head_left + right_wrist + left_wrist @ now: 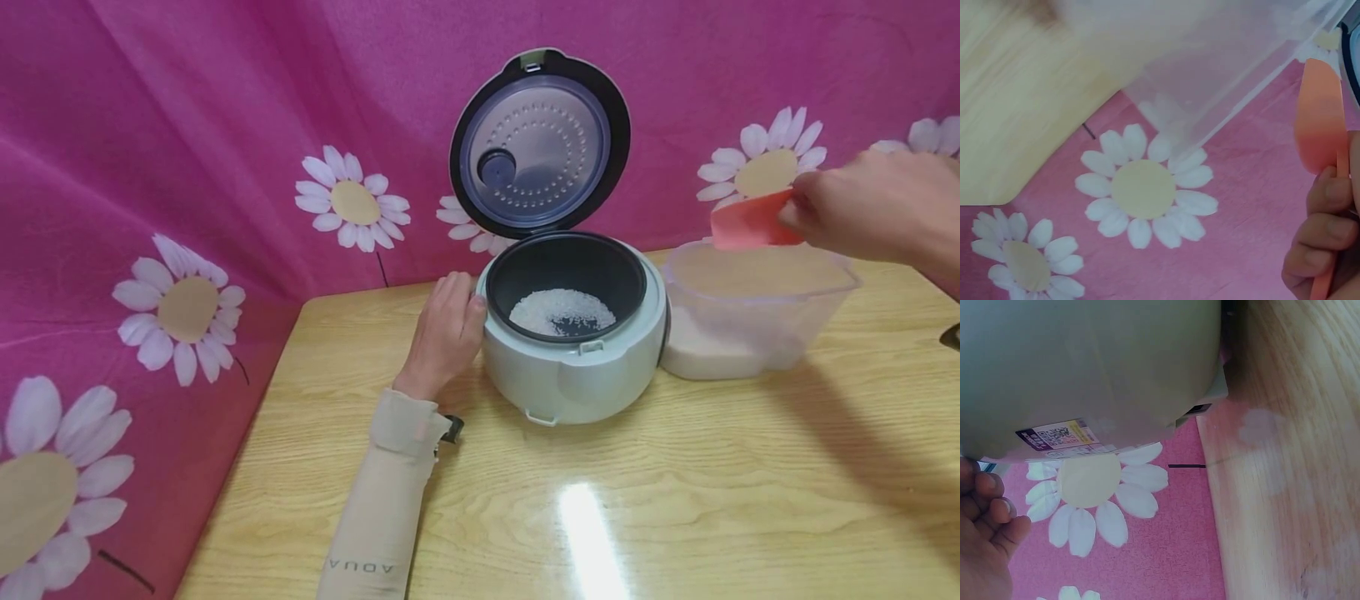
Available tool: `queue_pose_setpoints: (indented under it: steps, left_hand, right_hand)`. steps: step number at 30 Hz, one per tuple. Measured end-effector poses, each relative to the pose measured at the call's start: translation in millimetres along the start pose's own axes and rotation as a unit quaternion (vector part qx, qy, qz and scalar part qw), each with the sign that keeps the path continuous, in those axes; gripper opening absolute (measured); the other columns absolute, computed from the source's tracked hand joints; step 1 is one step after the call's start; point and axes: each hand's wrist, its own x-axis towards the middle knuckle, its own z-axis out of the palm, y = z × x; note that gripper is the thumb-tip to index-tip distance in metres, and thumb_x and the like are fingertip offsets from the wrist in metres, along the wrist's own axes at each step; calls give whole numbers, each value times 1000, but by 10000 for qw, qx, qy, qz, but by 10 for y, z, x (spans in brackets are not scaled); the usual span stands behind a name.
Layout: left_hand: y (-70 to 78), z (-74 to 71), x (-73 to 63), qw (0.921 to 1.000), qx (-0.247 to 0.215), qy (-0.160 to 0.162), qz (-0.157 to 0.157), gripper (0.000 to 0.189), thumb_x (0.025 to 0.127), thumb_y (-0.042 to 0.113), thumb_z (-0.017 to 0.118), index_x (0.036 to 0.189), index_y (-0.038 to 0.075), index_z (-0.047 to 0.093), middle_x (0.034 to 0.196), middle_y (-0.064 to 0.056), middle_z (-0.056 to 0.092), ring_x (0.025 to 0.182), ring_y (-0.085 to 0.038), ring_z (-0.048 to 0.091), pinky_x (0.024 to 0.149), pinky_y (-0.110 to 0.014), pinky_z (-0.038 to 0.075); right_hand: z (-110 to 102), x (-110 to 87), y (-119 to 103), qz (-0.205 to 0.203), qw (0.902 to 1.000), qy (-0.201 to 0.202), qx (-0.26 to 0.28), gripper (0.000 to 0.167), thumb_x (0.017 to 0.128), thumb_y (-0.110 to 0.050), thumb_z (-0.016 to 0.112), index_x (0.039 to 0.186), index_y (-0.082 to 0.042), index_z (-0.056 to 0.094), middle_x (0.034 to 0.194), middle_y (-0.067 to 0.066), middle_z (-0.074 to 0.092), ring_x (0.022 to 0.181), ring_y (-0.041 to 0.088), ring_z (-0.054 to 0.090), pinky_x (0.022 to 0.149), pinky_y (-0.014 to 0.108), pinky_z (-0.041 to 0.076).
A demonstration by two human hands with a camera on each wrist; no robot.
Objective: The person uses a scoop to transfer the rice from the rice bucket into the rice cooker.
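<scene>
A pale green rice cooker stands with its lid up, and white rice covers part of the bottom of its dark inner pot. My left hand rests against the cooker's left side, thumb at the rim; in the left wrist view, its loosely bent fingers are beside the cooker wall. My right hand grips an orange scoop by its handle, above a translucent plastic bin. Rice lies low in that bin.
The bin stands close against the cooker's right side on a wood-grain table. A pink cloth with daisies hangs behind and to the left. A small dark object shows at the right edge.
</scene>
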Motion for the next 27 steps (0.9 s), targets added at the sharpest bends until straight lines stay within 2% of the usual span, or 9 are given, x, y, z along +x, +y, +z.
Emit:
queue_pose_setpoints:
  steps: [9,12,15,16,19,20,22,23,27]
  left_hand:
    - [-11,12,4,10000,-15,11,-10,31,101,34,37,106,8,53,97,-8,53,94,-20,50,86,-35,49]
    - [-14,13,6,10000,9,6,-17,31,102,34,36,106,8,53,97,-8,53,94,-20,50,86,-35,48]
    - [-7,5,6,10000,2,-8,-17,31,102,33,36,106,7,52,97,-8,53,95,-21,50,87,-36,48]
    - [-5,1,6,10000,6,-10,-25,31,102,33,35,106,7,52,97,-8,53,95,-21,50,87,-36,48]
    - [2,-7,8,10000,10,-20,-46,31,101,33,35,106,8,52,97,-8,53,95,-21,50,87,-36,48]
    - [3,-8,10,10000,20,-23,-53,31,101,33,35,106,8,52,98,-8,53,95,-20,50,87,-36,48]
    - [3,-9,14,10000,19,-21,-71,30,101,33,36,106,8,52,98,-7,53,95,-20,51,87,-36,49]
    - [3,-11,16,10000,21,-21,-72,30,101,33,36,107,8,52,98,-7,54,95,-20,51,87,-36,50]
    - [7,-15,26,10000,7,-14,-73,31,101,34,37,107,9,53,99,-7,55,95,-20,51,88,-36,51]
  right_hand:
    - [116,-79,150,55,9998,-48,-208,32,90,-24,59,62,-17,45,53,2,41,48,23,39,47,37,27]
    - [151,-92,189,-113,9994,13,-317,35,88,-24,63,60,-17,43,51,0,39,46,21,36,47,35,25]
    - [190,-98,203,-233,9991,-96,-339,36,88,-23,66,60,-17,44,51,-1,39,46,19,35,50,33,25]
    - [208,-95,203,-280,9991,-104,-305,32,87,-22,67,62,-15,48,52,-1,40,46,18,36,50,32,26]
    - [253,-92,196,-332,9992,-190,-129,13,83,-15,71,81,-5,63,62,2,45,49,16,39,52,31,28]
    - [265,-92,194,-333,9992,-225,-86,14,82,-13,72,89,-3,66,64,2,47,50,16,40,53,30,29]
    - [282,-89,195,-436,9988,-231,-34,28,79,-11,75,104,1,68,70,4,50,51,15,42,53,30,31]
    - [283,-90,197,-434,9985,-317,-43,31,79,-11,75,107,1,68,73,5,52,53,16,43,54,31,32]
    - [277,-84,190,-399,9955,-805,-312,13,80,-17,72,88,-7,71,65,2,51,51,17,45,53,34,34]
